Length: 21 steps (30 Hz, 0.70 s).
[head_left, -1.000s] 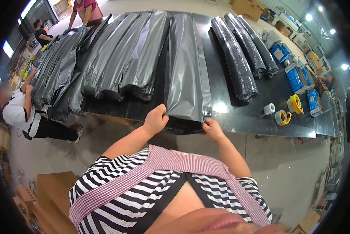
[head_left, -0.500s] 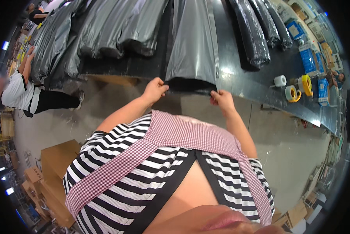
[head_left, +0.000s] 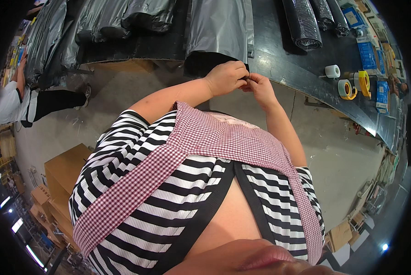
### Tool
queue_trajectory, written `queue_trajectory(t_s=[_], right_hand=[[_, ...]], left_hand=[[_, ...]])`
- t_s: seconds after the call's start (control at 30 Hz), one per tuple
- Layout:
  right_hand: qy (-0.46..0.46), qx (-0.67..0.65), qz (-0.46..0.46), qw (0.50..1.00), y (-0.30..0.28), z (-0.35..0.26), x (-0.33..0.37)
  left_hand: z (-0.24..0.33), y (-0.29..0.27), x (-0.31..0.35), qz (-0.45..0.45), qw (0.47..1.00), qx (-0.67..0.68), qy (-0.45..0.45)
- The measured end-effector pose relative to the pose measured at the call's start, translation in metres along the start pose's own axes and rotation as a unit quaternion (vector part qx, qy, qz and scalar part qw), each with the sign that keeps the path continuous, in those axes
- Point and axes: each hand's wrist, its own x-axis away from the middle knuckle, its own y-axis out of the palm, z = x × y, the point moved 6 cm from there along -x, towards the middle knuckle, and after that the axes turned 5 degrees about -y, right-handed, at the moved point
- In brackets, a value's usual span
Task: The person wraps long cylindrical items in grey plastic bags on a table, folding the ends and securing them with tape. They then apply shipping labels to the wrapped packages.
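Note:
A long grey plastic bag (head_left: 219, 32) lies on the dark table, its dark open mouth hanging at the near edge. At the right corner of that mouth my two hands meet. My left hand (head_left: 227, 78) is closed there, fingers pinched together beside the right fingertips. My right hand (head_left: 260, 89) pinches the bag's corner between thumb and fingers. Part of the bag's edge is hidden behind the left hand.
Several grey bagged rolls (head_left: 146, 16) lie to the left, and plastic-wrapped black rolls (head_left: 302, 27) to the right. Tape rolls (head_left: 363, 84), a white roll (head_left: 332, 71) and blue boxes (head_left: 382, 97) sit on the table (head_left: 279, 62). A person (head_left: 13, 105) stands at left; a cardboard box (head_left: 65, 165) is behind.
My left hand has left the bag's left corner and moved right to join my right hand at the right corner. The bag and table sit higher in view.

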Motion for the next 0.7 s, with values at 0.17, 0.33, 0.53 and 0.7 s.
queue_trajectory(t_s=[0.17, 0.33, 0.53, 0.7], right_hand=[[-0.017, 0.050, -0.008, 0.999, -0.002, 0.007, -0.002], [-0.013, 0.042, 0.010, 0.999, 0.001, 0.003, -0.001], [0.031, -0.036, 0.011, 0.999, -0.002, 0.013, -0.007], [0.009, -0.061, -0.031, 0.998, -0.014, 0.015, 0.001]], left_hand=[[-0.001, 0.010, 0.006, 0.013, 0.999, -0.051, 0.007], [-0.007, 0.008, 0.003, -0.008, 0.997, 0.005, -0.074], [-0.024, -0.030, 0.056, 0.086, 0.872, 0.442, -0.193], [-0.096, -0.080, 0.261, -0.283, 0.821, 0.280, -0.410]])
